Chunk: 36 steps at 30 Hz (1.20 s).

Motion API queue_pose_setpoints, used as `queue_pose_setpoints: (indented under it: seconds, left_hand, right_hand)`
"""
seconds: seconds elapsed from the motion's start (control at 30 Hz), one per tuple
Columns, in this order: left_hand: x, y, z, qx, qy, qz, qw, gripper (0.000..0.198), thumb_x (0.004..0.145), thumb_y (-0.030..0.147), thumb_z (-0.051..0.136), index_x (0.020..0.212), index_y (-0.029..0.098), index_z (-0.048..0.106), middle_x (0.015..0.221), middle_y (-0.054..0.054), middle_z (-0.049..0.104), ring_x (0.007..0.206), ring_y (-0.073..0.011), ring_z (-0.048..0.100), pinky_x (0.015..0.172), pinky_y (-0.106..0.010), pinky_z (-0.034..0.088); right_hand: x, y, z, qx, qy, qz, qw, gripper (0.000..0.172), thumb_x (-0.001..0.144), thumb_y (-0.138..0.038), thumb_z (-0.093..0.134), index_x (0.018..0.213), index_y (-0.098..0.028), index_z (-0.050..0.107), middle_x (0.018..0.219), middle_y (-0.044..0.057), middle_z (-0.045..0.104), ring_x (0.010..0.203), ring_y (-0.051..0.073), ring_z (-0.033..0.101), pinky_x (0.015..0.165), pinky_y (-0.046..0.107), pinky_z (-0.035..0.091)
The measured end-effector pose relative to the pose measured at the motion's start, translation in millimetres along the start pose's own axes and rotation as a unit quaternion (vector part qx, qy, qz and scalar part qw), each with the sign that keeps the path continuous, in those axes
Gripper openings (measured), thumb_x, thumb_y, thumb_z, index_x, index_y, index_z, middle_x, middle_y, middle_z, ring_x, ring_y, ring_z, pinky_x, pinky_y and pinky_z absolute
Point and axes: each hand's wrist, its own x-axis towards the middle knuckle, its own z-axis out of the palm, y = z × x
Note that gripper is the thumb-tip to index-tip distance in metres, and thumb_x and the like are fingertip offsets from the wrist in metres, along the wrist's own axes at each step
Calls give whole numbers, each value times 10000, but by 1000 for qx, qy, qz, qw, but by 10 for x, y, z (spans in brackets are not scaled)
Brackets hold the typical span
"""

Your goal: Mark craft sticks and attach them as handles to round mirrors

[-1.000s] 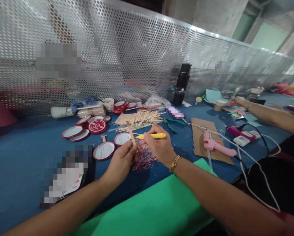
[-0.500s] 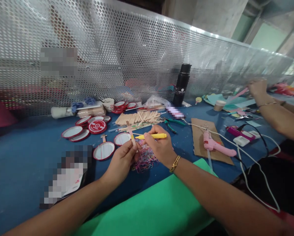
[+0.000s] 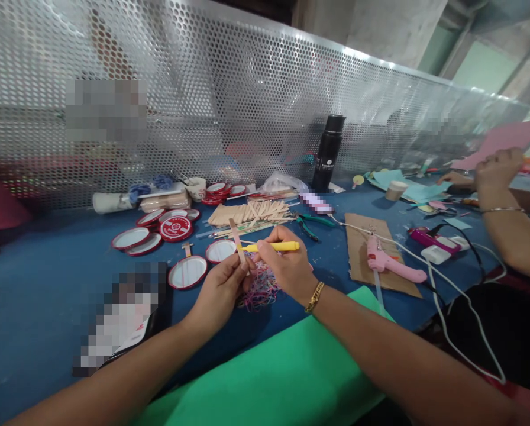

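My left hand (image 3: 223,283) is closed on the lower end of a wooden craft stick (image 3: 236,238), which points up and slightly left. Part of the stick looks coloured. My right hand (image 3: 287,263) grips a yellow marker (image 3: 278,246) like a pen, its tip at the stick's side. Beneath and behind my hands lies a tangle of multicoloured thread (image 3: 262,290). Just left of my hands are two white-faced, red-rimmed jar lids (image 3: 187,272), one with a short stick jutting from its top. A pile of bare craft sticks (image 3: 258,212) lies behind.
More red lids (image 3: 176,228) lie at the left, near a black tray (image 3: 158,302). A black bottle (image 3: 329,154) stands by the perforated metal screen (image 3: 256,89). At the right are a pink glue gun (image 3: 391,263) on cardboard (image 3: 358,236), cables, pliers (image 3: 312,226) and a co-worker's hands (image 3: 500,174).
The marker has shifted slightly left, its tip now against the stick. My left hand has barely moved. At the right, the co-worker's hand has moved right and lifted a pink sheet.
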Motion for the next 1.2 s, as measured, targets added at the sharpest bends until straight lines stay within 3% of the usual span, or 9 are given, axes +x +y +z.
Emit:
queue_pose_setpoints:
  seconds: [1.2]
  left_hand:
    - [7,14,-3,2,-10,0,1000,395,858,557,609,714,199,527,575,49,468,487,-90,342,458,-227,238]
  right_hand:
    - [6,-22,9,4,-5,-6,1000,207,849,-307,617,679,-250,515,579,-49,645,575,150,628,637,282,502]
